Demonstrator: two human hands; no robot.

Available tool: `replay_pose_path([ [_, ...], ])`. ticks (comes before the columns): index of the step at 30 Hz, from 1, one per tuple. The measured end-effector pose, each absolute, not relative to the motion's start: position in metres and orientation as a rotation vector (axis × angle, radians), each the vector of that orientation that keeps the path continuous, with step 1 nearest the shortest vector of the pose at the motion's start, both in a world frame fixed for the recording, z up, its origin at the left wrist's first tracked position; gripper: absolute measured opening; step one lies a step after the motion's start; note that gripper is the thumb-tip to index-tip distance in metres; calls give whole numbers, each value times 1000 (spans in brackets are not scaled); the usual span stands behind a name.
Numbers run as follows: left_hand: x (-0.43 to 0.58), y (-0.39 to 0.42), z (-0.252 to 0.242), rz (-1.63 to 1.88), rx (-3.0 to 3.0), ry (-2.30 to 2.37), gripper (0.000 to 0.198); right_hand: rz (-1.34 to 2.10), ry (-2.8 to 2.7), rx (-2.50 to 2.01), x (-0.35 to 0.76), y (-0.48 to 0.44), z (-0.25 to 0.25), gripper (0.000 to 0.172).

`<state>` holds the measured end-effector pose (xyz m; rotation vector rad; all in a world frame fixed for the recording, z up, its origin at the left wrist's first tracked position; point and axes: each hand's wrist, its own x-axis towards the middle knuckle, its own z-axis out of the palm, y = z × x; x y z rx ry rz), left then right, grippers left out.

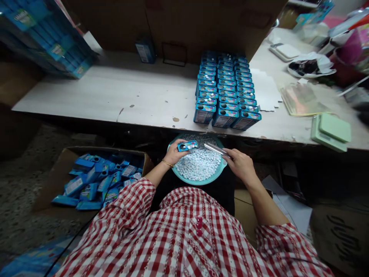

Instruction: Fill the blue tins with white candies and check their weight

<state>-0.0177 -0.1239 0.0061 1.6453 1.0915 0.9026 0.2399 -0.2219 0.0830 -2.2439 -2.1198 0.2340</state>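
The small blue box (187, 146) was held flat over the far-left part of the basin (198, 181), and some white pieces sat in its open window. The left hand (174, 153) was closed around its left end. The right hand (241, 164) gripped a shiny metal scoop (215, 148), which pointed toward the box.

The basin rested on the person's lap, full of little white tablets (200, 163), too many to count. I think the box could tip and let its pieces fall back, because only one end was held. The basin could also slide off the lap if the knees moved.

On the table (115, 92) stood three rows of filled blue boxes (227, 92), about ten in each row; the far ones were blurred. In the carton (57, 181) on the floor lay a loose heap of boxes, perhaps twenty. There was one basin and one scoop.
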Motion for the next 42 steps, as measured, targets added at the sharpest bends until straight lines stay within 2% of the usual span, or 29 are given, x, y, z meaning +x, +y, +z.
replay_pose_path([
  [7,-21,-73,51,1152,1612,1116,44,316,-2004,-2197,252,-237,53,32],
  [14,3,23,45,1255,1602,1135,43,459,-1941,-2126,246,-253,26,30],
  [17,2,43,38,1271,1594,1132,52,528,-1941,-2087,244,-252,20,32],
  [20,-41,46,23,1470,1572,1110,59,566,-1905,-2081,245,-247,13,36],
  [24,-163,12,-22,1757,1260,1569,40,593,-1858,-2077,246,-236,3,45],
  [26,-224,-24,-54,1611,970,1980,28,604,-1839,-2095,247,-231,-1,49],
  [28,-268,-69,-89,994,761,2312,20,609,-1826,-2137,247,-226,-4,53],
  [31,-294,-133,-137,680,634,2327,22,581,-1819,-2218,244,-219,-5,58],
  [36,-296,-185,-186,466,596,2322,38,558,-1959,-2312,239,-213,-3,60],
  [42,-312,-137,-214,442,758,2309,68,575,-2051,-2418,239,-218,-5,60],
])
